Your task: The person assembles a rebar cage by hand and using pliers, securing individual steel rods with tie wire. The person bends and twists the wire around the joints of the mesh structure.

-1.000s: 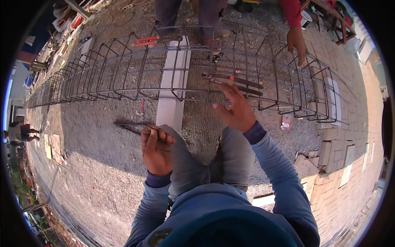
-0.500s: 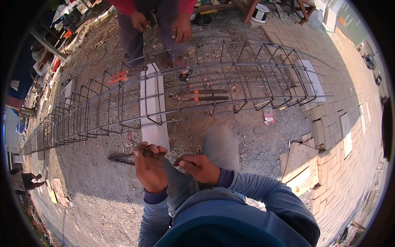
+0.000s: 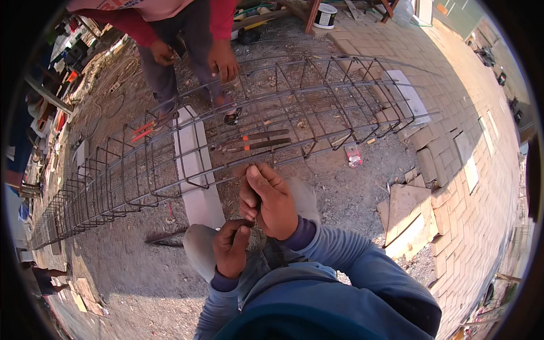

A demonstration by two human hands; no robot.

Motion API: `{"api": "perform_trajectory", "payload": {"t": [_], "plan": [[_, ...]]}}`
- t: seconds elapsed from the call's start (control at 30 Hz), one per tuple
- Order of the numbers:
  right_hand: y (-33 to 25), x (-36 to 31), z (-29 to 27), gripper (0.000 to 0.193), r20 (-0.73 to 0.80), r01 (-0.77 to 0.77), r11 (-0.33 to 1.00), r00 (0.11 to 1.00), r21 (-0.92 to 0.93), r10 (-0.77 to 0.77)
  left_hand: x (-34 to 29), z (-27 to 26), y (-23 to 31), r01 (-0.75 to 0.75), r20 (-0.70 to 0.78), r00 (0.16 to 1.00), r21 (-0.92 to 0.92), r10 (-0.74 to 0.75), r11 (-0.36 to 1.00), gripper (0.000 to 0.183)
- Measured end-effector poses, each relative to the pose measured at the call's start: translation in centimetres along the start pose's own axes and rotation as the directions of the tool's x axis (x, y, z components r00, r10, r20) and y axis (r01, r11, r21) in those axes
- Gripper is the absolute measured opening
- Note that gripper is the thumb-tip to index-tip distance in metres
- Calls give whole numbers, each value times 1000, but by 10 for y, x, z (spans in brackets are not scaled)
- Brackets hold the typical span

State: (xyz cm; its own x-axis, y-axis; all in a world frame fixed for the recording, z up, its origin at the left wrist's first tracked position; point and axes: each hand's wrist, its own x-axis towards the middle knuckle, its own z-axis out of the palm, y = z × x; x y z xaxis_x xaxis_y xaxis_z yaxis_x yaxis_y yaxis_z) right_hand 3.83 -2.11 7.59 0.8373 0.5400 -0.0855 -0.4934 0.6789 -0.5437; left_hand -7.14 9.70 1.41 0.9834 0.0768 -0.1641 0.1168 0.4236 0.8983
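Observation:
My left hand [image 3: 230, 248] is closed low in front of my knees, with a small dark bit showing at its fingertips that I cannot make out. Just above and to its right, my right hand [image 3: 273, 205] is curled with thumb and forefinger pinched; what they hold is blurred. Both hands are close to the near side of a long rebar cage [image 3: 266, 148] of bars and square stirrups. Dark-handled pincers [image 3: 266, 143] with an orange band show through the cage's bars. Red-handled pliers [image 3: 148, 128] are by the cage further left.
White blocks [image 3: 195, 164] [image 3: 409, 97] lie under the cage. A co-worker [image 3: 195, 39] in red sleeves stands across it. Dark metal [image 3: 164, 239] lies on gravel near my left knee. Broken slabs [image 3: 409, 212] and brick paving [image 3: 453, 170] are at right; a white bucket [image 3: 325, 16] stands behind.
My right hand has risen toward the cage, and my left hand has dropped below it, its fingers now curled. The view has shifted, showing more of the co-worker.

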Motion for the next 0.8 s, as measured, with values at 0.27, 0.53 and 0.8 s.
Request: {"api": "perform_trajectory", "payload": {"t": [0.27, 0.53, 0.8], "plan": [[-5, -15, -44, 29, -47, -54, 890, 998, -452, 37, 6, -14, 75, -178, 42, 973, 766, 228, 618, 12], [-65, -30, -36, 35, 687, 491, -526, 671, -694, -280, -11, -42, 99, 95, -26, 995, 564, -97, 820, 15], [-107, -25, -43, 30, 803, 564, -717, 596, -410, 9, 9, -34, 133, -123, 91, 992, 821, 86, 557, 16]]}}
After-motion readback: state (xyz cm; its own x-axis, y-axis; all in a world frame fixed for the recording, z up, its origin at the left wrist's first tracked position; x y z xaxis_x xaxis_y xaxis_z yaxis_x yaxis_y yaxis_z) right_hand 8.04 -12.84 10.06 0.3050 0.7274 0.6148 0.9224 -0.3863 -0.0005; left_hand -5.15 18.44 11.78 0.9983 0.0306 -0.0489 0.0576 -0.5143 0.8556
